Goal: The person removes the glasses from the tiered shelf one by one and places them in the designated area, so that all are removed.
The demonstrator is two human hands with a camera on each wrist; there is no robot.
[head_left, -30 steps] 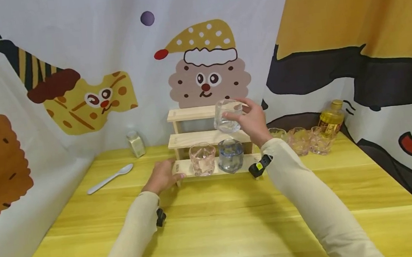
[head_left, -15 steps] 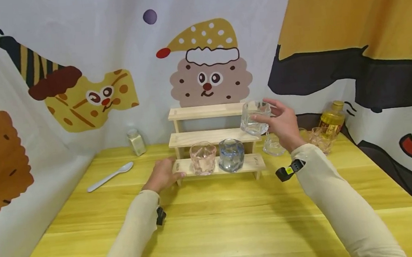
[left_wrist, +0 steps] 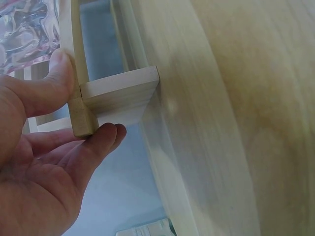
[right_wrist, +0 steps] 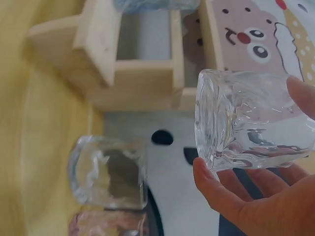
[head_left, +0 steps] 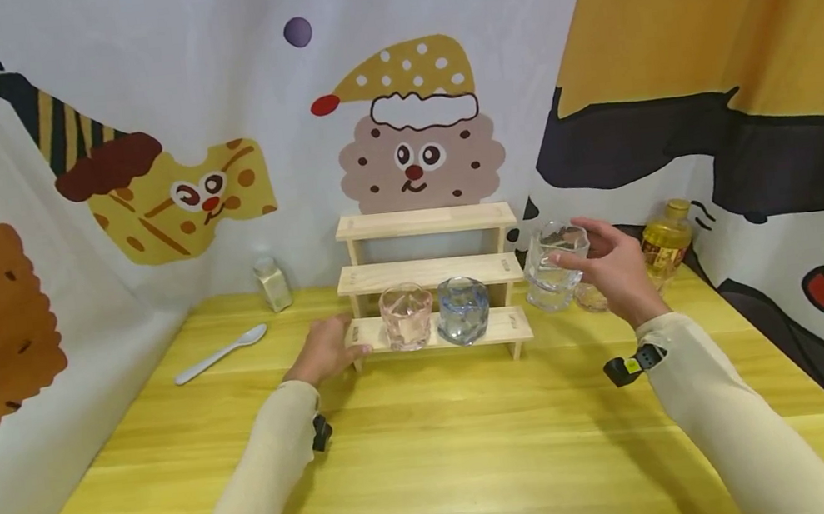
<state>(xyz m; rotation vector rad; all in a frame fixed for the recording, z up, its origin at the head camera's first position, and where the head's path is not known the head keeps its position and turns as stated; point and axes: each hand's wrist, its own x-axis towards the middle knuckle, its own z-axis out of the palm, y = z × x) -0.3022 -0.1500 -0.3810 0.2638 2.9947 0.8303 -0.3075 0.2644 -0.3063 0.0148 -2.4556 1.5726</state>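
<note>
In the head view, a three-tier wooden stand (head_left: 425, 274) stands at the back. My left hand (head_left: 326, 348) grips the left end of its lowest step, thumb on top and fingers beneath in the left wrist view. A pink glass (head_left: 407, 318) and a blue glass (head_left: 463, 312) sit on that step. Right of the stand, my right hand (head_left: 615, 269) holds a clear glass (right_wrist: 251, 118) by its side, upright and raised. Below it, another clear glass (right_wrist: 110, 172) stands on the table, overlapped by the held one in the head view.
Behind my right hand, a pink glass (head_left: 592, 298) shows partly, near a yellow bottle (head_left: 667, 240). On the left lie a white spoon (head_left: 220, 355) and a small jar (head_left: 274, 288) farther back. A printed curtain (head_left: 209, 52) closes off the table's back and sides.
My right hand has carried the clear glass rightward and down, from in front of the stand's upper steps to beside the stand. My left hand has kept its place.
</note>
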